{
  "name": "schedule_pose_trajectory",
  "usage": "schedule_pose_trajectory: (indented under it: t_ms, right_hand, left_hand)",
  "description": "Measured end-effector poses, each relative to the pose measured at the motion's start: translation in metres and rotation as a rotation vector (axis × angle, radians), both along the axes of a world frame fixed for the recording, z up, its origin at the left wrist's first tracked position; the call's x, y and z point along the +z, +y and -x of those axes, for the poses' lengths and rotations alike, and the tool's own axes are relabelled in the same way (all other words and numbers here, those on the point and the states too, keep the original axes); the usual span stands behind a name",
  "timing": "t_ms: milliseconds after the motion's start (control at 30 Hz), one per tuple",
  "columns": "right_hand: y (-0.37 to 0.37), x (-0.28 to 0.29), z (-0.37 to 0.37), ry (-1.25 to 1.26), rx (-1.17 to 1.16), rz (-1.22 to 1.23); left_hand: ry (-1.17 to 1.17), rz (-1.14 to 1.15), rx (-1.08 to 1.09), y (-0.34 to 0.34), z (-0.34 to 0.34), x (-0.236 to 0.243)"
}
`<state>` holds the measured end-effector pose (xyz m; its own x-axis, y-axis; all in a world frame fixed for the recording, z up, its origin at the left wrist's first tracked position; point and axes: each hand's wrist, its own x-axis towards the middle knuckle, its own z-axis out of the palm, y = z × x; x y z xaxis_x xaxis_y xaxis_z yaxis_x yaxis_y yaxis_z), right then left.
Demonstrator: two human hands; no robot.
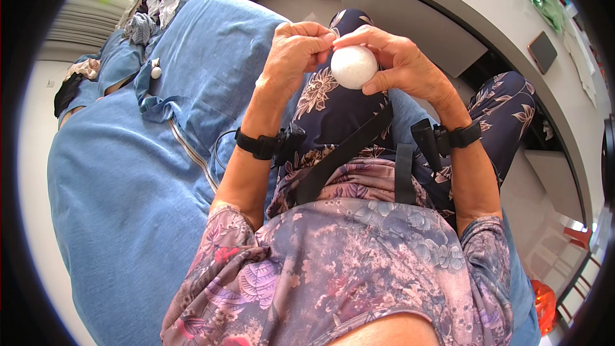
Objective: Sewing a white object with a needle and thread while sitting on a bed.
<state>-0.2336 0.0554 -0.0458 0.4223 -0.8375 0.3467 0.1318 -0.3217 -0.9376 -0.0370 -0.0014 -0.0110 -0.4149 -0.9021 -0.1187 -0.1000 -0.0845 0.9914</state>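
Both hands together, right hand [403, 64] gripping white ball [353, 66] (fuzzy) — left hand [296, 51] pinching its top

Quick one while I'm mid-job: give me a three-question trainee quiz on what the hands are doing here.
1. True or false: the right hand grips the white ball.
2. What does the left hand do? A) rests on the blue bedding B) pinches at the ball's top C) holds the dark phone
3. Fill in: each wrist wears a black ____.

Key: 1 true; 2 B; 3 strap.
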Motion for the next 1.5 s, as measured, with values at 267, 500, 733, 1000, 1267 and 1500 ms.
schedule_pose_trajectory:
  t_ms: [267, 500, 733, 1000, 1267, 1500]
  right_hand:
    - [-0.006, 0.003, 0.017, -0.304, -0.04, -0.111]
    - [-0.019, -0.009, 0.025, -0.554, -0.067, -0.082]
    - [-0.025, -0.02, 0.031, -0.716, -0.096, -0.11]
    - [-0.03, -0.029, 0.034, -0.951, -0.12, -0.215]
    - [-0.025, -0.029, 0.018, -0.395, -0.448, -0.171]
    - [-0.016, -0.019, 0.008, -0.323, -0.368, -0.23]
  left_hand:
    - [0.162, -0.07, -0.06, 0.001, -0.01, -0.01]
    - [0.185, -0.203, -0.053, 0.013, -0.018, -0.008]
    - [0.233, -0.215, -0.16, 0.029, -0.02, -0.007]
    - [0.072, -0.087, -0.21, 0.046, -0.016, 0.0]
    - [-0.028, 0.177, -0.268, 0.058, -0.007, 0.026]
    - [-0.039, 0.344, -0.145, 0.048, -0.012, 0.049]
